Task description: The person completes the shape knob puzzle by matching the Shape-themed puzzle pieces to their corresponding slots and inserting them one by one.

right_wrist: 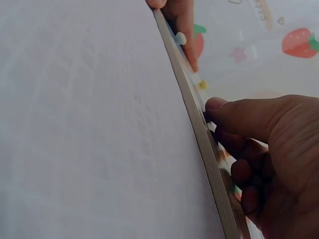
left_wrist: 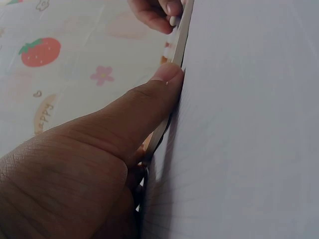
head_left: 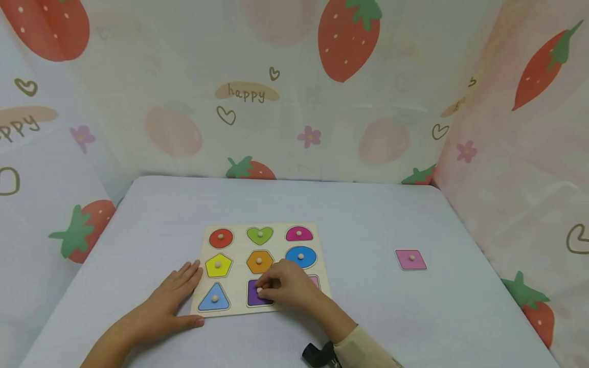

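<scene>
A wooden shape puzzle board (head_left: pixel 238 291) lies on the white table, its shapes topped with small round knobs. My left hand (head_left: pixel 167 299) lies at the board's left side with fingers extended; in the left wrist view its thumb (left_wrist: pixel 144 102) presses against the board's edge. At the bottom middle, my right hand (head_left: pixel 294 289) pinches the knob of the purple square piece (head_left: pixel 253 298) between thumb and fingertips. The square sits at its slot; whether it is fully seated I cannot tell. Behind the right hand, the pink bottom-right slot (head_left: pixel 315 280) is mostly hidden.
A loose pink parallelogram piece (head_left: pixel 411 260) with a knob lies on the table (head_left: pixel 368 220) to the board's right. Around the board's other slots sit a blue triangle (head_left: pixel 215 302), yellow pentagon (head_left: pixel 212 267), orange hexagon (head_left: pixel 254 266) and blue oval (head_left: pixel 308 260). Strawberry-print curtains (head_left: pixel 294 107) enclose the table.
</scene>
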Demonstrator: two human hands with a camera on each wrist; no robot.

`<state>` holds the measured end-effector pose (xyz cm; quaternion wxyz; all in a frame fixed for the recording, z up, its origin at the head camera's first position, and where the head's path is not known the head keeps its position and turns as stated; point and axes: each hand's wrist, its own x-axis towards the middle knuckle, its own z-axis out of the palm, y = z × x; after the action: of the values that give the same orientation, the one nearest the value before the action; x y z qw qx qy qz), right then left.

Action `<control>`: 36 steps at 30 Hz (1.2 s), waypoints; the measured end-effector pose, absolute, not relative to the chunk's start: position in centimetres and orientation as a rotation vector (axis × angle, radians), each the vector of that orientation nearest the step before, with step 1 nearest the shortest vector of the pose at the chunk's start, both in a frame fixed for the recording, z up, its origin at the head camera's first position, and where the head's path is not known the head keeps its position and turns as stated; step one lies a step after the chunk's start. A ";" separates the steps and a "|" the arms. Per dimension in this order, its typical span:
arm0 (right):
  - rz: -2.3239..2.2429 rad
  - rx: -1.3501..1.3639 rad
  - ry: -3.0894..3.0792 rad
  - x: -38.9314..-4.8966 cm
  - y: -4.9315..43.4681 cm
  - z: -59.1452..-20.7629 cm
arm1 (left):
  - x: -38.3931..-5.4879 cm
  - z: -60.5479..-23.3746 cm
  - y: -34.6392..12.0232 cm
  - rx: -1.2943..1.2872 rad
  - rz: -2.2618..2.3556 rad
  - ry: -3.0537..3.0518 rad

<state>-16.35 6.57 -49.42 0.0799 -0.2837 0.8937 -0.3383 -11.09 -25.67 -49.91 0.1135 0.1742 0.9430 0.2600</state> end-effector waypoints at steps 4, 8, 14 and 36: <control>-0.945 -0.868 2.711 -16.3 6.5 -49.2 | -11.1 -50.0 -25.8 0.518 0.749 2.775; -0.902 -0.855 2.770 -16.2 6.9 -48.5 | -11.1 -50.0 -25.7 0.532 0.744 2.785; -0.964 -0.876 2.826 -16.2 8.7 -47.0 | -11.1 -50.1 -25.6 0.549 0.749 2.778; -1.246 -0.745 3.184 -17.5 24.5 -44.2 | -11.0 -49.8 -25.9 0.548 0.749 2.784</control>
<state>-17.45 24.46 -44.18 -0.1779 -0.2096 0.8953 -0.3504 -10.99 -25.89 -49.85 0.1034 0.1857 0.9436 0.2538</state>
